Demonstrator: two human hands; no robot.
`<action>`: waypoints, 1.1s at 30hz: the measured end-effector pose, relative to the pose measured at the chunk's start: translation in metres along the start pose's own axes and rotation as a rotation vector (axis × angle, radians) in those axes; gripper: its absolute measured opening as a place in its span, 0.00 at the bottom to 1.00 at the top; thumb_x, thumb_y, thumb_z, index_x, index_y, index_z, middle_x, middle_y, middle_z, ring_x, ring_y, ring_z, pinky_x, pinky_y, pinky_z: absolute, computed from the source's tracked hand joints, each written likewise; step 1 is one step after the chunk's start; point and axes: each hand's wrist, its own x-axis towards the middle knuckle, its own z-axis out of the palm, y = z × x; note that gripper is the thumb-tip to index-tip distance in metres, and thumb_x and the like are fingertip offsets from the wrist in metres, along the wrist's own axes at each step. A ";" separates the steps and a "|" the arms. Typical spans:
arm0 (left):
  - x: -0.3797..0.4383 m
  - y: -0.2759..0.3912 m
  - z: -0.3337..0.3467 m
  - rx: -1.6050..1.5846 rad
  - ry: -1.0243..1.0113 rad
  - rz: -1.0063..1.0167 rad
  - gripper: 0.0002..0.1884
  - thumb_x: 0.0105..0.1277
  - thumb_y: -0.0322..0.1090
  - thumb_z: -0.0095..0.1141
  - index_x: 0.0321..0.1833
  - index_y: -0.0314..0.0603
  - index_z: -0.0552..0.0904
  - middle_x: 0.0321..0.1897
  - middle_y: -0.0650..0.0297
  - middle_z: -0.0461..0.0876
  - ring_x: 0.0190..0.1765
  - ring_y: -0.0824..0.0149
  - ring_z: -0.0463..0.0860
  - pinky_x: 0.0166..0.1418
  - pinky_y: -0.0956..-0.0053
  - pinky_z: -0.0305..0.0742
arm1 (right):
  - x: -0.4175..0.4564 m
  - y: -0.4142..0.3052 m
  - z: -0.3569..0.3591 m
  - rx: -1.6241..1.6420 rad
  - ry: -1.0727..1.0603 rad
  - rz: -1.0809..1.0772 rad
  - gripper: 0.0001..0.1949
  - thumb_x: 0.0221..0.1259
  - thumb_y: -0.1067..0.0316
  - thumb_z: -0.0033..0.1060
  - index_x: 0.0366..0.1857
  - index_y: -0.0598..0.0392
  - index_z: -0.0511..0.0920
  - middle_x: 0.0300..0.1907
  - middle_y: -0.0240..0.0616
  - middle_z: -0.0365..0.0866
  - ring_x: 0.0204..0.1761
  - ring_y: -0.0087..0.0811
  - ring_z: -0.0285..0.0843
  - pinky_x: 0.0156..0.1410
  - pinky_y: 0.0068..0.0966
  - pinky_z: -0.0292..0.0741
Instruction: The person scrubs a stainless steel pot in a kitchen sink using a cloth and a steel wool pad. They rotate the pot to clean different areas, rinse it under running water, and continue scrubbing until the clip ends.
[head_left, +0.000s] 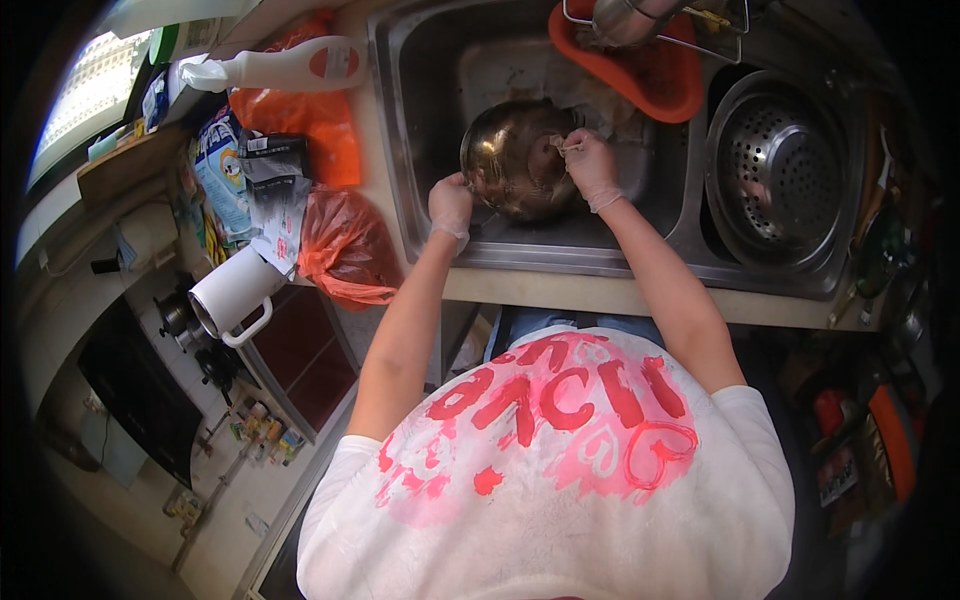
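Inside the left basin of a stainless steel double sink (540, 259) lies a round metal bowl or pot (517, 161), brownish and shiny, tilted on the basin floor. My left hand (451, 204), in a thin clear glove, grips its left rim. My right hand (592, 166), gloved the same way, pinches a small pale scrap, perhaps a thin strip or cloth, above the right part of the metal piece. Whether the right fingers touch the metal is not clear.
A red plastic basket (667, 97) and a faucet (626, 19) overhang the basin's back. The right basin holds a perforated steel colander (784, 169). On the left counter stand a white spray bottle (300, 66), tied red plastic bag (349, 240) and white pitcher (238, 291).
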 end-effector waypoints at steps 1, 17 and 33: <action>-0.001 0.001 -0.001 0.016 0.006 0.008 0.13 0.57 0.28 0.51 0.42 0.44 0.87 0.33 0.49 0.85 0.39 0.51 0.85 0.45 0.68 0.75 | 0.007 -0.001 0.000 0.060 0.013 -0.131 0.06 0.52 0.74 0.53 0.33 0.54 0.80 0.37 0.45 0.81 0.44 0.47 0.79 0.49 0.33 0.75; -0.011 0.019 -0.007 0.142 0.046 0.010 0.12 0.60 0.30 0.55 0.44 0.44 0.87 0.33 0.55 0.87 0.37 0.63 0.86 0.44 0.73 0.75 | -0.036 0.019 -0.002 0.003 -0.110 0.227 0.09 0.55 0.64 0.59 0.36 0.56 0.79 0.35 0.48 0.84 0.41 0.48 0.83 0.46 0.36 0.76; -0.019 0.034 -0.012 0.275 0.067 0.061 0.14 0.57 0.28 0.52 0.45 0.41 0.86 0.36 0.46 0.84 0.42 0.50 0.85 0.47 0.66 0.76 | 0.036 -0.011 -0.009 -0.076 -0.115 -0.500 0.05 0.51 0.80 0.54 0.31 0.57 0.74 0.34 0.46 0.76 0.40 0.49 0.75 0.45 0.36 0.73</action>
